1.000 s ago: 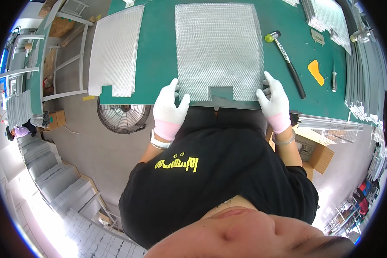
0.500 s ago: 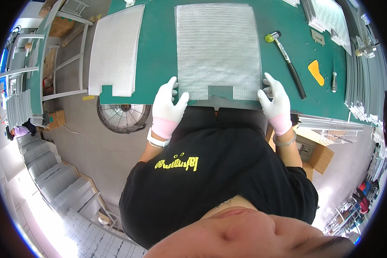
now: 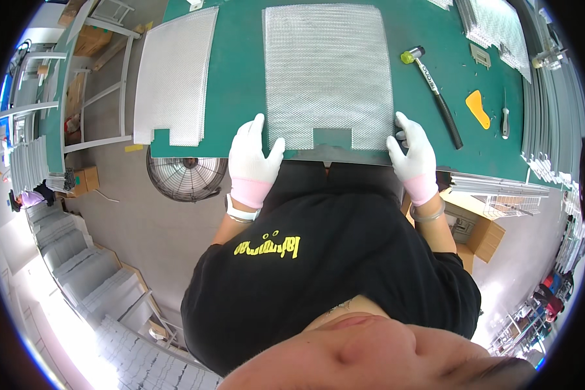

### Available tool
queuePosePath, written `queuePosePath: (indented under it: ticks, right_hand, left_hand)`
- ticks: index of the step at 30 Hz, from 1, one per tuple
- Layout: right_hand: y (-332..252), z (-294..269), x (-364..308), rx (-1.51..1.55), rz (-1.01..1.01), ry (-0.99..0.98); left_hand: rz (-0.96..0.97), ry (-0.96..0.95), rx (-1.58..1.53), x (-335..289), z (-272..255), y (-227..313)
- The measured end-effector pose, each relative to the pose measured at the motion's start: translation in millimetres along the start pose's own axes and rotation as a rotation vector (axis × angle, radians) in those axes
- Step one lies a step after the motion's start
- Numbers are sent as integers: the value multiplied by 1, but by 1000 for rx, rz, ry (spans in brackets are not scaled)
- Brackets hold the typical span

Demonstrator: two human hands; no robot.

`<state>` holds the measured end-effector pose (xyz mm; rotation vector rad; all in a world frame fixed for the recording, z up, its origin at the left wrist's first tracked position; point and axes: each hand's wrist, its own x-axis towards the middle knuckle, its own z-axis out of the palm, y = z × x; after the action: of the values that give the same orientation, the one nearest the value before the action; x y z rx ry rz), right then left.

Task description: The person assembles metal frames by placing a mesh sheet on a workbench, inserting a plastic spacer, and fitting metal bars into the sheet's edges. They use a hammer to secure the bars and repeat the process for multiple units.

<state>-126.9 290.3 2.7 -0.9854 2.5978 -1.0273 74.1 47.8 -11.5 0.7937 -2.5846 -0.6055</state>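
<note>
A silvery mesh sheet [image 3: 328,71], possibly a stack of several, lies flat on the green tabletop in front of me. Its near edge has a rectangular notch, with grey metal showing along the table's edge beneath it. At its near left corner is my left hand [image 3: 252,156], white-gloved with a pink cuff, thumb and fingers apart. My right hand [image 3: 412,155], gloved alike, is beside the near right corner, its thumb spread from partly curled fingers. Both hands are beside the sheet's side edges; whether the fingertips touch it I cannot tell. Neither hand is closed around anything.
Left on the green table [image 3: 240,65] lies a stack of notched mesh sheets [image 3: 175,78]. To the right are a mallet [image 3: 435,94], a yellow scraper [image 3: 478,109], a screwdriver [image 3: 506,117], a small metal plate [image 3: 480,56] and more mesh [image 3: 497,29]. A fan [image 3: 187,179] stands below the table's left front.
The middle mesh sheet has shifted slightly to the left. Both my hands have moved slightly left with it, and the left hand's fingers look straighter.
</note>
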Motion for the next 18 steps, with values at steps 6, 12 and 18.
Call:
queuePosePath:
  ticks: [6, 12, 18]
  right_hand:
    - [-5, 3, -4, -149, -205, 56]
    - [-14, 1, -3, -194, -239, 56]
    - [-15, 3, -3, -161, -250, 112]
  left_hand:
    - [76, -29, -93, 2, -5, 3]
    - [134, 46, -35, -5, 3, 6]
    - [104, 66, -42, -2, 10, -9]
